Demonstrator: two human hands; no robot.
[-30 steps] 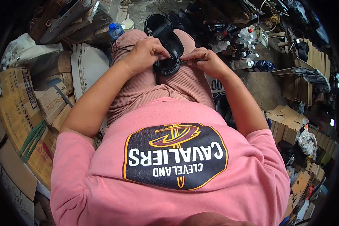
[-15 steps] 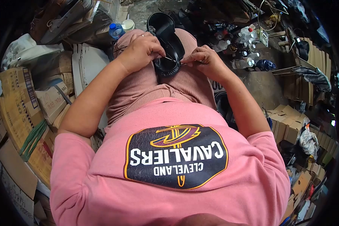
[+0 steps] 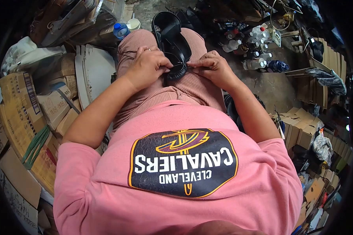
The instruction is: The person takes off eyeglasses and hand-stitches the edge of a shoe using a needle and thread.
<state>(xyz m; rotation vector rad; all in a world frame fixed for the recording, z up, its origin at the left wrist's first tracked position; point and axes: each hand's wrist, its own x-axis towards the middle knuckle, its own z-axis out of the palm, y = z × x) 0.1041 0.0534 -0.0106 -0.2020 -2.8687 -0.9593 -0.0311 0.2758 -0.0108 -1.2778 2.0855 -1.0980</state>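
A black shoe-like item point(image 3: 168, 29) rests on my thighs, its gathered rounded end toward my belly. To the left of that end is my left hand point(image 3: 151, 65), fingers pinched; a dark thread runs near it across the thigh, and what lies between the fingertips is too small to name. My right hand point(image 3: 211, 67) touches the right edge of the item near its rounded end, thumb and forefinger pressed together. A thin, light-coloured needle-like piece shows between the two hands. Whatever the right fingertips hold is too small to make out.
Beyond my left knee stand a blue-capped bottle point(image 3: 121, 30) and a white cup point(image 3: 133, 24). Several plastic bottles point(image 3: 255, 64) are on the floor at the right. Cardboard boxes point(image 3: 19, 105) are piled at the left, with more cardboard point(image 3: 302, 125) at the right.
The light needle-like piece, seen slanting from my left fingers half a second ago, now shows near the item's right edge. My left hand has shifted slightly down.
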